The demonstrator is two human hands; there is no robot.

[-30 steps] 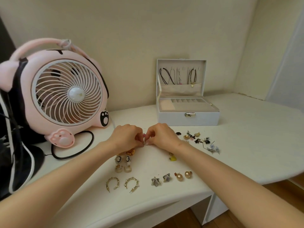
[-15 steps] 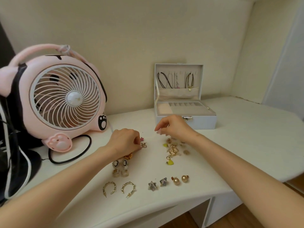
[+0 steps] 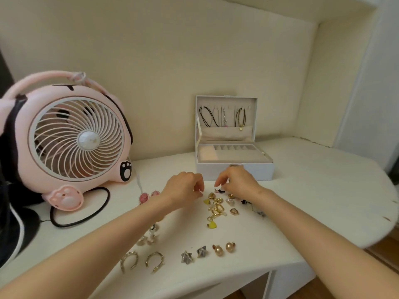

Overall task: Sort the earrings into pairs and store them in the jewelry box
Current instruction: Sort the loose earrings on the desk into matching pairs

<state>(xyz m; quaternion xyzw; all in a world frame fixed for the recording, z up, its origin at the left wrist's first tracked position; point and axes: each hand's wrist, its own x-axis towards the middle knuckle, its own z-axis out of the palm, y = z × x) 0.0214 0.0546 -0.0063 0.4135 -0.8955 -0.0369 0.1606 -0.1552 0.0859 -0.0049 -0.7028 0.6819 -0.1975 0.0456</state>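
Gold and dark earrings lie in an unsorted heap (image 3: 217, 209) at the centre of the frame, on the white table (image 3: 313, 190). Both hands hover at its upper edge. The right hand (image 3: 239, 182) has its fingers curled, their tips down by a small dark piece at the top of the heap. The left hand (image 3: 183, 188) is curled too, tips pointing down. I cannot tell whether either one grips anything.

Sorted pairs sit along the lower centre: hoops (image 3: 129, 261), stars (image 3: 186, 257) and pearls (image 3: 218, 250). A pink pair (image 3: 144, 197) lies left of the left wrist, and drops (image 3: 149, 240) are partly hidden under that forearm. The box (image 3: 259, 171) stands open in the upper centre, necklaces (image 3: 207, 116) hanging in its lid. No earrings show in its tray, so storing has probably not begun.

The step in hand looks like matching pieces from the heap. It would go best by pinching one piece at the heap's edge and lifting it straight up, so that hooks do not drag their neighbours. Its twin can be found by colour and shape, and the two set side by side apart from the heap. The forearms should be kept off the finished rows.

The pink fan (image 3: 75, 139), upper left, bears paw prints. No writing or brand can be read on it or on the box.
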